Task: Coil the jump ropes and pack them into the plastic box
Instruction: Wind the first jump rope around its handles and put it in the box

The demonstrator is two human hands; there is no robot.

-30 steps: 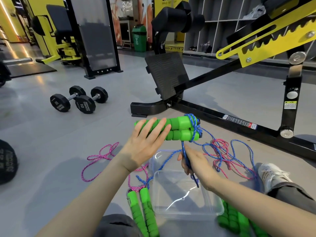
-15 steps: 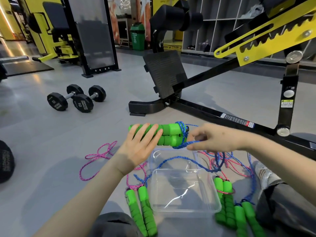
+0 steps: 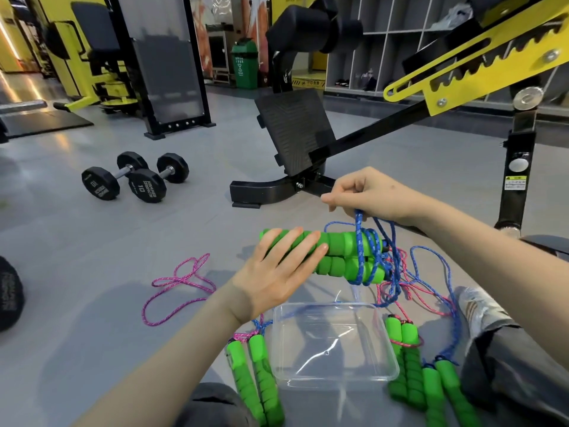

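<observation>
The fingers (image 3: 340, 199) of your right hand (image 3: 366, 192) are curled and pinch the blue rope (image 3: 358, 224), drawing it up taut from the wraps it makes round the end of the green foam handles (image 3: 345, 255). The fingers (image 3: 294, 246) of your left hand (image 3: 274, 275) lie across that pair, thumb hidden beneath, and hold it level above the floor, just beyond the clear plastic box (image 3: 335, 382), which has no rope packed in it yet.

The risk, as I judge it, is the slack. The blue rope trails down into a tangle with a pink rope (image 3: 414, 288) near your right knee. A hard pull could drag a knot into the wraps or tug the spare handles (image 3: 406, 355) lying against the box. A loose turn may also slide off the handle ends.

A second pair of handles (image 3: 252, 374) lies left of the box, its pink cord (image 3: 178, 285) looped over the floor. The dumbbells (image 3: 135, 180) and the bench frame (image 3: 277, 189) stand well apart.
</observation>
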